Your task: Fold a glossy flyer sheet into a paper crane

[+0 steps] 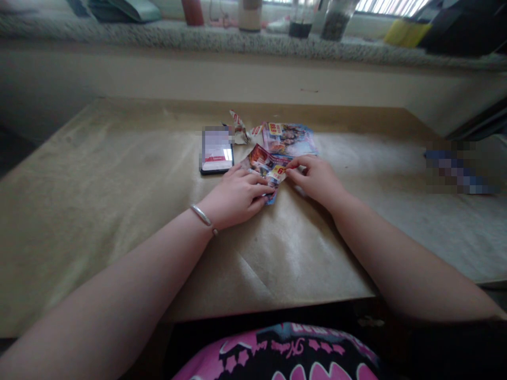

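A colourful printed flyer (262, 159), partly folded with creased, angled edges, lies on the table in front of me. My left hand (245, 192) rests over its lower left part, fingers stretched out and pressing it down. At its right edge, my right hand (312, 177) pinches the paper between thumb and forefinger. Just behind it is a second printed flyer (291, 138) with a yellow price patch, lying flat. A folded paper figure (241, 132) with red markings stands to the left of that flyer. The underside of the folded flyer is hidden.
A phone (217, 150) with a lit screen lies left of the papers. The table (119, 211) has a shiny beige cover. Far right lies a blurred-out flat item (455, 171). Jars and bottles stand on the stone windowsill (214, 43) at the back.
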`<state>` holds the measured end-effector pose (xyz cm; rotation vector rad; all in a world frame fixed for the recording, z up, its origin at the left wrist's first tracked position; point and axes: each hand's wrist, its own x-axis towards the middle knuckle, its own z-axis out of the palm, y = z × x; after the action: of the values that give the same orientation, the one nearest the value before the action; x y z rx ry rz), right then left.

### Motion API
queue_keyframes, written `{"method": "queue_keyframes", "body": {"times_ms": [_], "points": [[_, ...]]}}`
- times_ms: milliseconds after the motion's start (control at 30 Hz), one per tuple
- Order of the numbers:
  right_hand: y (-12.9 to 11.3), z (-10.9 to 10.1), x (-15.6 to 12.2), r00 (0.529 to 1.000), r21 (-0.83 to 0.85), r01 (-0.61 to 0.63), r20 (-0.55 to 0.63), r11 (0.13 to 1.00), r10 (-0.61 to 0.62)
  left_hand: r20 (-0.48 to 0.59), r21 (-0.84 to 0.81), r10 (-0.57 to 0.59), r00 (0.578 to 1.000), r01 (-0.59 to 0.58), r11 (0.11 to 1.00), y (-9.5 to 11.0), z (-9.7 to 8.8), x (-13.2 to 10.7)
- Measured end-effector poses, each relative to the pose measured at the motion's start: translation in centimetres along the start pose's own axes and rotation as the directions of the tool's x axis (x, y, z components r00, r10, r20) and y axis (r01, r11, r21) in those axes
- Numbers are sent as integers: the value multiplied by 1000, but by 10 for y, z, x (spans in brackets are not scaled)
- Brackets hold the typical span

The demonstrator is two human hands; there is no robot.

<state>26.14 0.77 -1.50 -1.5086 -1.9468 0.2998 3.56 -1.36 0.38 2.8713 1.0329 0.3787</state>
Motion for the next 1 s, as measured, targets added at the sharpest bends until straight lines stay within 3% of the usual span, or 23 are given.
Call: {"method": "queue_keyframes", "body": {"times_ms": [133,467,1000], "points": [[3,0,1,999,14,-23,26,1000,22,22,27,24,999,-25,999,2,-1,0],[17,4,5,996,85,89,4,992,-90,45,25,99,994,-100,995,4,-3,-3],[6,7,7,983,27,185,-2,982,-185,60,56,141,988,-145,988,6,-5,-2]]}}
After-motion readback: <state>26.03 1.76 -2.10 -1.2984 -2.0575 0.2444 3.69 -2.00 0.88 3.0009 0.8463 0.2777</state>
